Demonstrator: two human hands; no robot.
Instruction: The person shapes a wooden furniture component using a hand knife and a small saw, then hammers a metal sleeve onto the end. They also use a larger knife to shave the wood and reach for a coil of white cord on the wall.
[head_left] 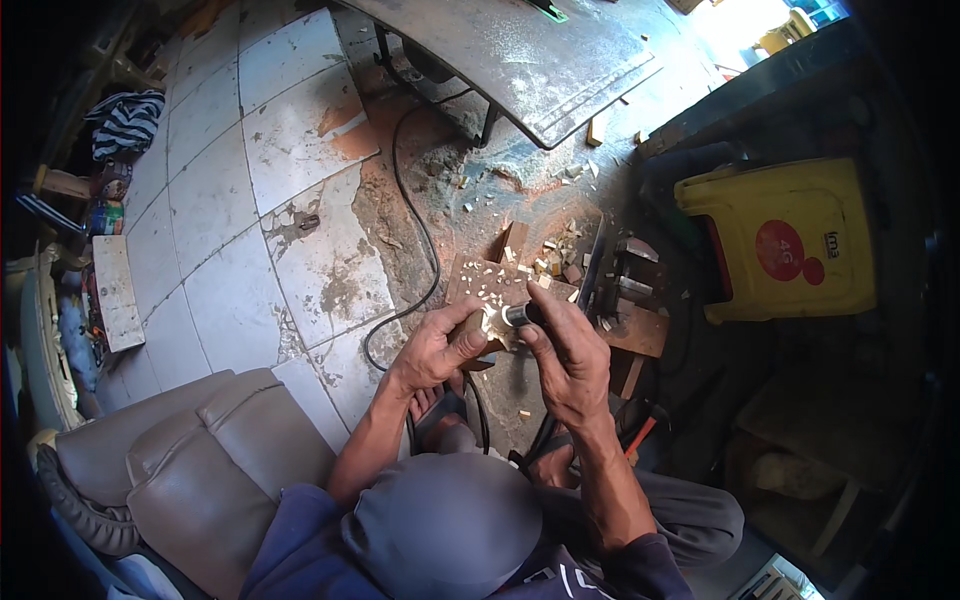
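My left hand is closed round a small wooden piece, whose pale, fresh-cut face is turned towards my right hand. Between the thumb and fingers of my right hand is a short dark cylinder with a pale, ring-like end. That end points at the wooden piece; whether the two touch I cannot tell. Below and beyond both hands lies a brown wooden block, scattered with pale wood chips. My palms and curled fingers hide parts of both held things.
Wood offcuts lie beyond my hands. A black cable curves over the tiled floor. A dusty table stands ahead, a yellow plastic container at right, a brown cushioned seat at left. A red-handled tool is near my right forearm.
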